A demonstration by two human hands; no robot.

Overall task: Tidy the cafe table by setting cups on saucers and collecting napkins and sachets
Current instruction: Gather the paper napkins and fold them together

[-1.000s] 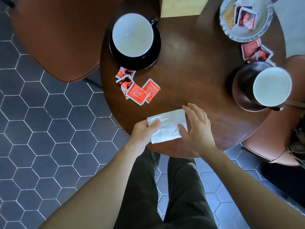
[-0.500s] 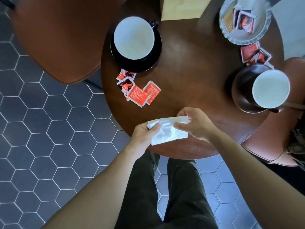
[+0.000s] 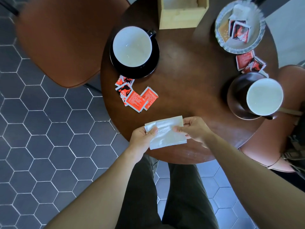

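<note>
Both hands hold a white napkin point(image 3: 166, 133) just above the near edge of the round dark wooden table point(image 3: 194, 83). My left hand point(image 3: 142, 139) pinches its left end and my right hand point(image 3: 194, 128) pinches its right end. A white-lined black cup point(image 3: 132, 47) sits on a black saucer point(image 3: 153, 63) at the far left. Another cup point(image 3: 264, 96) sits on a brown saucer point(image 3: 234, 96) at the right. Several red sachets point(image 3: 137, 95) lie loose below the left saucer, and a few more sachets point(image 3: 249, 61) lie above the right cup.
A glass dish point(image 3: 239, 25) at the far right holds a few sachets. A light wooden box point(image 3: 179, 15) stands at the table's far edge. Brown chairs stand at the left point(image 3: 62, 40) and right point(image 3: 290, 76). The floor is dark hexagonal tile.
The napkin lay flat under my right palm a second ago. Both hands now pinch it by its ends and have lifted it off the table.
</note>
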